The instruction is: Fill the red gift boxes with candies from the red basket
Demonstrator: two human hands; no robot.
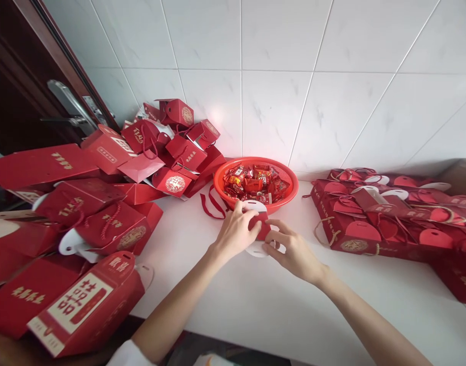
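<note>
Between my two hands is a small red gift box [261,226] with white rounded flaps standing out at its far and near ends. My left hand [236,229] grips the box's left side, fingers bent over its edge. On the right side, my right hand [290,249] pinches the box near its near flap with thumb and fingers. Just beyond the box sits a red plastic basket [294,195] holding many wrapped candies [256,184]. A red ribbon [212,206] lies on the white tabletop [202,284], left of the basket. The inside of the box is mostly hidden by my fingers.
A heap of red gift boxes [103,218] with cords fills the left side, reaching back to the tiled wall [271,101]. At right, a large red carton [370,239] holds rows of small red boxes with cords. A dark door with a metal handle [70,104] stands back left.
</note>
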